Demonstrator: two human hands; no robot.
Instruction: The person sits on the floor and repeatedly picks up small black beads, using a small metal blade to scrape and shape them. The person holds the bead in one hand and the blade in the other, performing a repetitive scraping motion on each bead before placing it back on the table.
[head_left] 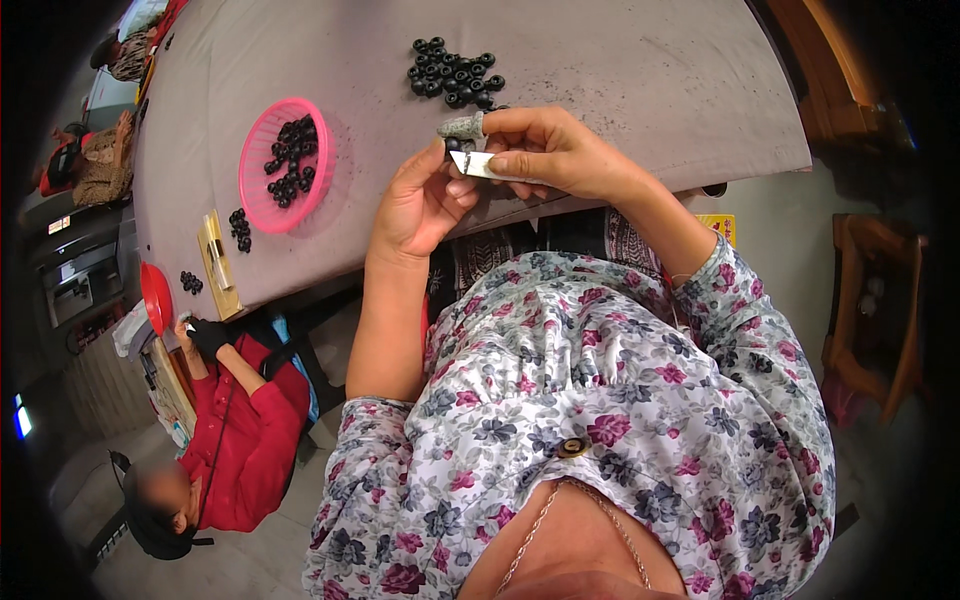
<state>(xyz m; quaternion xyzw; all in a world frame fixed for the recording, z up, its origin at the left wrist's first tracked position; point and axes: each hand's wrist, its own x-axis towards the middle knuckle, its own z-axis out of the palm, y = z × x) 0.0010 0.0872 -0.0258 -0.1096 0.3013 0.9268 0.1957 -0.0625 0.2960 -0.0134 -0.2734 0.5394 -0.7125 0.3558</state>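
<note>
My left hand (415,205) pinches a small round black part (452,146), partly hidden by the fingers, near the table's front edge. My right hand (560,152) grips a small white-handled blade (480,164), its slanted tip against or very close to that part. A grey patterned finger cover (462,127) sits on my right index finger. Just beyond my hands lies a pile of black ring-like parts (455,75) with holes. Left of my hands, a pink plastic basket (252,165) holds several similar black parts.
The grey-covered table (370,60) is speckled with dark crumbs. Small black clusters (240,230) lie beside the basket, near a yellowish strip (222,265). At the left, a person in red (245,440) works beside a red bowl (156,298). Wooden furniture (835,60) stands at the right.
</note>
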